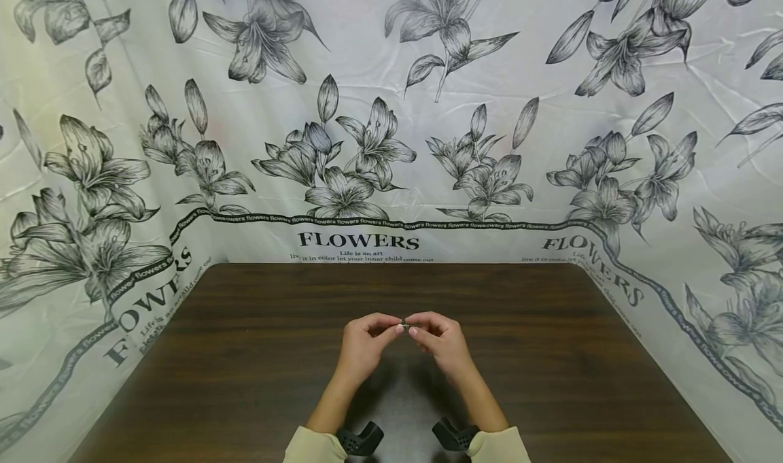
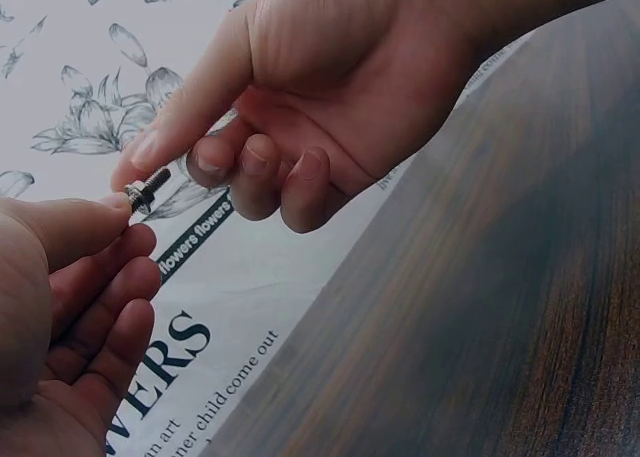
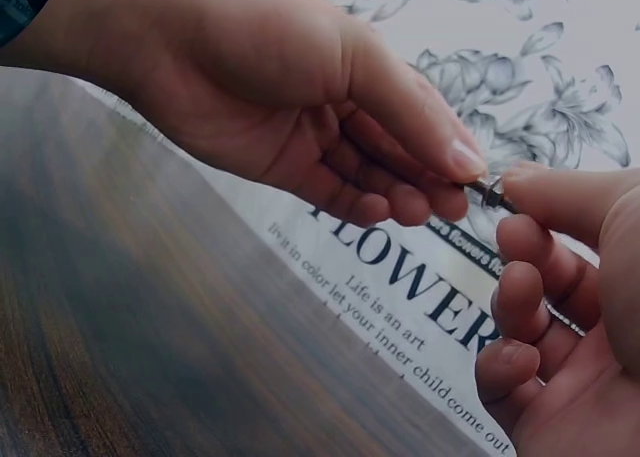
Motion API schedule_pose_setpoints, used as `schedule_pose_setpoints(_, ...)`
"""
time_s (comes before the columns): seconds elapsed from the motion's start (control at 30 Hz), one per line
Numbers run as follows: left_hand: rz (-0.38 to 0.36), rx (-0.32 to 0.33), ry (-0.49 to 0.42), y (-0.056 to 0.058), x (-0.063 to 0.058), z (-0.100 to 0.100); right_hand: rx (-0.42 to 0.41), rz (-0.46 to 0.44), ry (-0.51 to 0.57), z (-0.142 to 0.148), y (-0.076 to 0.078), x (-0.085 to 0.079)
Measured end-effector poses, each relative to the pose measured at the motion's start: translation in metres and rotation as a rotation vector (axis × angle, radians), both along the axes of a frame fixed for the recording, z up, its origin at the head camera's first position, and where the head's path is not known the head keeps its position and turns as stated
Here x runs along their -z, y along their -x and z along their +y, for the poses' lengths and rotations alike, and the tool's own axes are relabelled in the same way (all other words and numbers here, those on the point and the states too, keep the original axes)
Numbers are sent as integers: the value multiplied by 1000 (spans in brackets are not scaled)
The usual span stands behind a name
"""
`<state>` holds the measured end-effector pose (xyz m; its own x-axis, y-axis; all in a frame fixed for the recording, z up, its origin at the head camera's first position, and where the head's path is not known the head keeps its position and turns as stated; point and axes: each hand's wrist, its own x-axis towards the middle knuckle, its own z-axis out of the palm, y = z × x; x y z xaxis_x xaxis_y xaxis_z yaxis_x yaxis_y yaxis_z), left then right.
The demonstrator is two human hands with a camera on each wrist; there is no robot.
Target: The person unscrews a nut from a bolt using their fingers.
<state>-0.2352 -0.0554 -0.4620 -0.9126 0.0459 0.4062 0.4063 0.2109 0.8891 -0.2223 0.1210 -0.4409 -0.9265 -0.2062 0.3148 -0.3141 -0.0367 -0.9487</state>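
Observation:
A small metal bolt [image 1: 405, 325] with a shiny ring-shaped nut or washer on its thread is held in the air over the table, between both hands. My left hand [image 1: 361, 349] pinches one end with thumb and index finger. From the other side, my right hand [image 1: 446, 347] pinches it, also with thumb and index finger. In the left wrist view the threaded shank of the bolt [image 2: 153, 183] sticks out past the fingertips. The right wrist view shows the bolt [image 3: 492, 194] between the two thumbs, its ends partly hidden by fingers. The other fingers of both hands curl loosely.
A dark wood-grain table [image 1: 245, 361] spreads below the hands. White cloth [image 1: 477, 245] with black lily drawings and "FLOWERS" lettering hangs around its back and sides. Black camera mounts [image 1: 361, 440] sit on the inner wrists, beside cream sleeves [image 1: 315, 446].

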Motion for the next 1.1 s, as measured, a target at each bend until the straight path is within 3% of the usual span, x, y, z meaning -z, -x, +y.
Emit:
schedule_pose_setpoints(0.17, -11, 3, -5, 0, 1, 2, 50, -55, 1, -2, 1, 0)
schedule_pose_setpoints(0.27, -15, 10, -2, -8, -12, 5, 83, -108, -27, -2, 1, 1)
schedule_pose_setpoints(0.43, -25, 23, -4, -6, -5, 6, 80, -168, -81, -2, 2, 4)
schedule_pose_setpoints(0.5, -17, 25, -4, 0, 6, 5, 67, -171, -91, -2, 1, 4)
schedule_pose_setpoints(1.1, -24, 34, 24, 2, 8, 6, 28, -126, -82, 1, 2, 6)
